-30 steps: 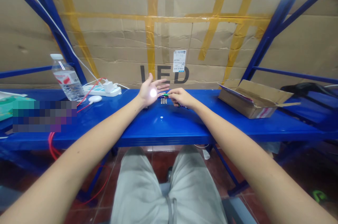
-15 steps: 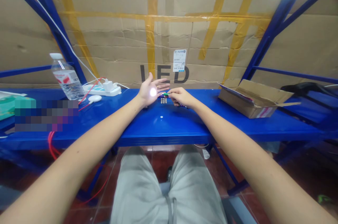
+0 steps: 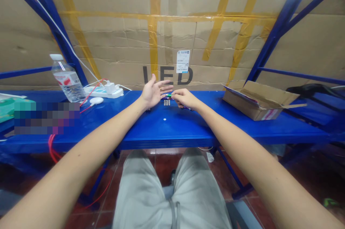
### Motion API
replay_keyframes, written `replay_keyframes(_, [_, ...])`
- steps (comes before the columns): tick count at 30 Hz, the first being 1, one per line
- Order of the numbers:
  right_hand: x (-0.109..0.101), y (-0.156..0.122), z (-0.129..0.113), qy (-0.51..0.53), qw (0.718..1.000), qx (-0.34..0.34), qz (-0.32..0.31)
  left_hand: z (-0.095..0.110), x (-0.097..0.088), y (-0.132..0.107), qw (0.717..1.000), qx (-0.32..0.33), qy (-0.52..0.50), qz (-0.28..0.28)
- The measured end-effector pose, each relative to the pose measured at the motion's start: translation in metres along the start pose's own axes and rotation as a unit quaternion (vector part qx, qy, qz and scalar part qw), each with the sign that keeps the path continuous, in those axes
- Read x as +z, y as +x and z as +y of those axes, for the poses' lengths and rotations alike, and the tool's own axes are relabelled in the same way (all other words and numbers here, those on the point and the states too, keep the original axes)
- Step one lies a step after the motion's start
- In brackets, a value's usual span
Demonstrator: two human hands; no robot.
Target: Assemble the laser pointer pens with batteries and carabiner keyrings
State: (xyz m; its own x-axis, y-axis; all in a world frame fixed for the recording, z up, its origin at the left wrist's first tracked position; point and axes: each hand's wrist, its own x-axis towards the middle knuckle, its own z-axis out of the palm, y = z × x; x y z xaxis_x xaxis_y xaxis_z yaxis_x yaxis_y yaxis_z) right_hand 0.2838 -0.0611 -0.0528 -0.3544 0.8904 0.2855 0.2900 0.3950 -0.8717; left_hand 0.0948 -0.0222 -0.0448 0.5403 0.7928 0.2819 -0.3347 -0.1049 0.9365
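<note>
1. Brown cardboard sheet (image 3: 121,51) with yellow tape and black "LED" lettering, upright behind a blue metal worktop (image 3: 172,128).
2. Left hand (image 3: 152,93) above the worktop, palm bared, fingers spread wide, with no hold on anything visible.
3. Right hand (image 3: 184,98) just beside it, fingers and thumb closed on a short, slim green object (image 3: 169,95); tip toward the left fingertips, contact impossible to tell.
4. Below that, on the worktop, a cluster of small round silver pieces (image 3: 166,102); nearer the front edge, a tiny white disc (image 3: 164,119).
5. At right, an open brown cardboard box (image 3: 239,104).
6. At left, a clear plastic bottle with white cap (image 3: 68,83) beside a white power strip (image 3: 114,94).
</note>
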Motion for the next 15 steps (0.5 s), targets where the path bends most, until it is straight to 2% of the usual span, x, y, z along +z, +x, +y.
replay_keyframes(6, [-0.0018, 0.0024, 0.0039, 0.003, 1.000, 0.001, 0.021, 0.0004, 0.0009, -0.0008, 1.000, 0.003, 0.016, -0.004])
replay_keyframes(15, [-0.0034, 0.0032, 0.0066, -0.004, 1.000, -0.009, 0.020, 0.0005, 0.0025, -0.0018, 1.000, 0.000, 0.003, 0.004])
